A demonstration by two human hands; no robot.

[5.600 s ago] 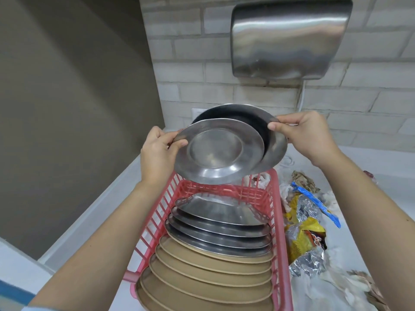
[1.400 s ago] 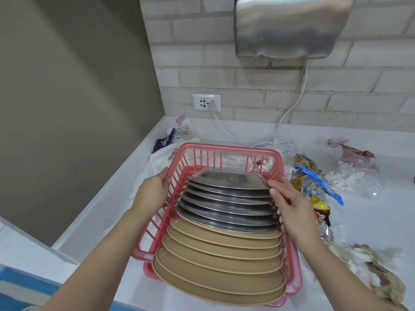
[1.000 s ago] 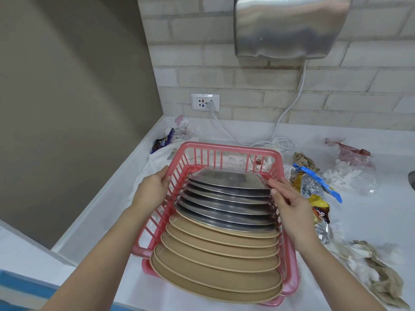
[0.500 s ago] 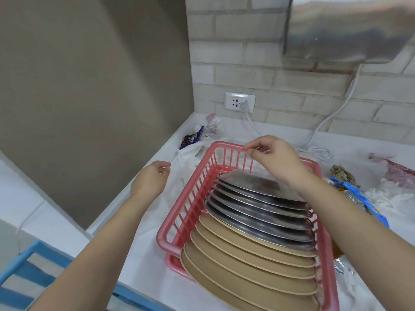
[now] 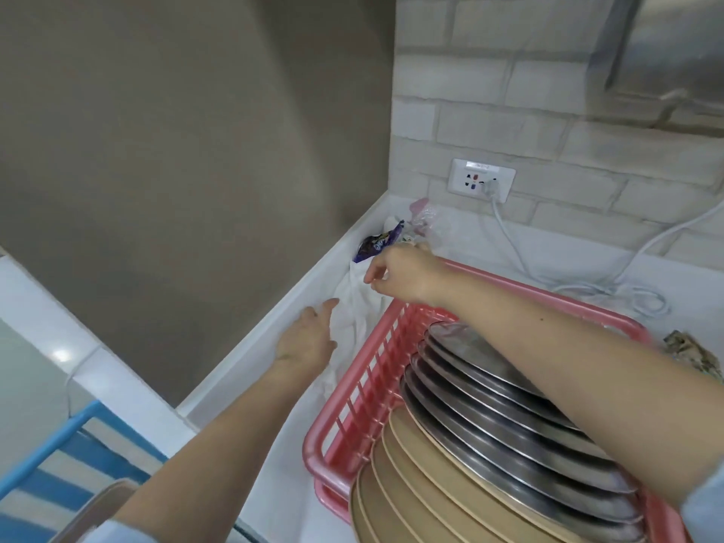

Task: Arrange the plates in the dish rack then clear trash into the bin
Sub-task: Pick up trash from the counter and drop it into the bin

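A pink dish rack (image 5: 386, 339) stands on the white counter (image 5: 274, 436). It holds a row of steel plates (image 5: 489, 389) behind several tan plates (image 5: 411, 487), all leaning on edge. Crumpled white paper (image 5: 354, 311) lies left of the rack. A purple wrapper (image 5: 378, 243) and clear plastic (image 5: 425, 219) sit in the corner behind it. My left hand (image 5: 309, 340) is open, its fingers stretched out beside the white paper. My right hand (image 5: 399, 274) reaches across the rack's far left corner, fingers loosely curled just above the paper, with nothing seen in them.
A brown wall runs along the counter's left edge. A socket (image 5: 482, 180) with a white cable (image 5: 611, 291) is on the brick wall, below a steel dryer (image 5: 685, 52). Brownish trash (image 5: 693, 354) lies right of the rack. A blue striped frame (image 5: 58, 464) and a beige rim (image 5: 94, 511) are at bottom left.
Both hands left the plates in the rack. My right hand crossed over the rack's back rim to the left corner, and my left hand moved out to the white paper. My view swung left.
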